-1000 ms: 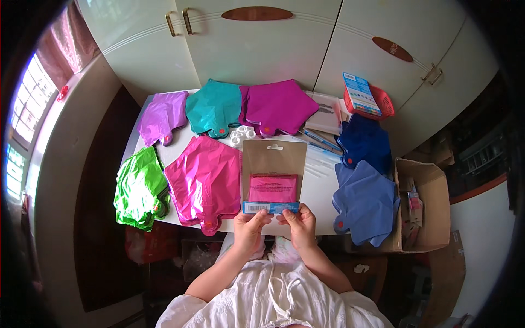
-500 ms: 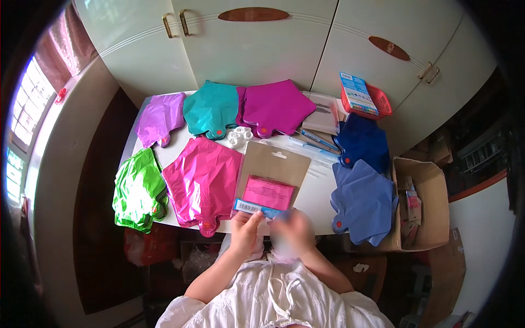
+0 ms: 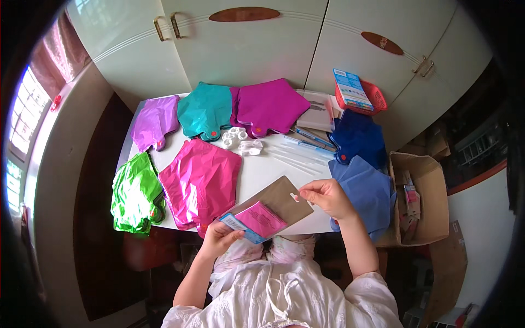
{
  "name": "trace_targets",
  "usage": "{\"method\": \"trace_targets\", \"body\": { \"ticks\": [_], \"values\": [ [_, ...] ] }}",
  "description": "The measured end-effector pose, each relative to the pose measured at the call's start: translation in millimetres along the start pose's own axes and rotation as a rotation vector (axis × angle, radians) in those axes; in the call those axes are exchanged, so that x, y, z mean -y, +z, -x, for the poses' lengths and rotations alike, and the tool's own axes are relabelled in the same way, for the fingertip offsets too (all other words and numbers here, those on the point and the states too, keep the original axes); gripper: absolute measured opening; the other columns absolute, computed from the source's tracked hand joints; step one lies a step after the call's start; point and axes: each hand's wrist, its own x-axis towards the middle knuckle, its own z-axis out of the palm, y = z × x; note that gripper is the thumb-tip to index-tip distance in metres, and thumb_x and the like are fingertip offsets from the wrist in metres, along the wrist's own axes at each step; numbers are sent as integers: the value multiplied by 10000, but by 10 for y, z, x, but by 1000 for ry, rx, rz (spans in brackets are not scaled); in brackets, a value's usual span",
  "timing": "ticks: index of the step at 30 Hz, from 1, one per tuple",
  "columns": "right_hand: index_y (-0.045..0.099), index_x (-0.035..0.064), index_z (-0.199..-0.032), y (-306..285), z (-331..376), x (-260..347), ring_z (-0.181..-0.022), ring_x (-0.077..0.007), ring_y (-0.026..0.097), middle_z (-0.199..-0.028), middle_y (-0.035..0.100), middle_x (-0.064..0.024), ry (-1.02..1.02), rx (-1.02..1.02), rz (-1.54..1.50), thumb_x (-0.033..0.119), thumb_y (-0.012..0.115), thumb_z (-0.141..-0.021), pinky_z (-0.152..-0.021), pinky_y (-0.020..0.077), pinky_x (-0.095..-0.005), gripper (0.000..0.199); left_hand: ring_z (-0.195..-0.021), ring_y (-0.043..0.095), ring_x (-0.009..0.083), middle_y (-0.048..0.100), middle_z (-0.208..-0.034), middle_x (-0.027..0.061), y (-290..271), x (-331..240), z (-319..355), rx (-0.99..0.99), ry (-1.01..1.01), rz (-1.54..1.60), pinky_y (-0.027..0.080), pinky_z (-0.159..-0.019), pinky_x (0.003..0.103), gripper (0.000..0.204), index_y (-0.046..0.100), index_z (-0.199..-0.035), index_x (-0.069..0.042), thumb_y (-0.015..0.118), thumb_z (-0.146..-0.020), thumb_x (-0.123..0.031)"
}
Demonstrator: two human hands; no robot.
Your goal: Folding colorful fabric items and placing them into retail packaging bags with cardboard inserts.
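A clear flat package with a brown backing, a folded pink packet and a blue strip is tilted in front of me, above the table's near edge. My left hand is closed on its blue-strip end, thumb on top. At the other end, my right hand pinches the edge beside the hang hole. A pile of shiny pink foil star balloons lies left of the package. Beyond it are small white ribbon rolls and a white bundle, with thin white sticks to their right.
More foil balloon piles ring the white table: green, lilac, teal, purple, dark blue and light blue. A red basket stands at back right. An open cardboard box adjoins the right side.
The package has turned from nearly upright to leaning right. My right hand has moved from its blue-strip end to the hang-hole end. The white bundle and sticks now show beyond it.
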Motion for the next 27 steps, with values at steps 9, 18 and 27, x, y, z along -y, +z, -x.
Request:
{"method": "trace_targets", "body": {
  "ticks": [9,18,27],
  "values": [
    [673,4,-837,-33,-22,-89,-610,-90,563,-753,671,-65,157,111,-312,127,737,-783,-553,456,-221,149,-733,585,77,658,-794,16,-112,33,-46,55,8,24,471,-673,236,89,669,-897,18,662,-848,-55],
    [654,-10,-926,-12,3,-116,-713,-77,579,-843,664,-54,68,80,-263,137,725,-802,-644,450,-194,206,-719,599,90,668,-821,39,-24,-49,-97,-43,-63,67,478,-649,239,130,658,-944,21,667,-840,-57],
    [659,-15,-898,-51,-161,-295,-757,-40,558,-821,651,-7,75,-8,163,123,674,-851,-683,440,-199,147,-693,602,81,656,-770,41,88,87,-109,-277,-142,-226,479,-617,215,289,629,-1025,9,739,-770,-69]
  ]
}}
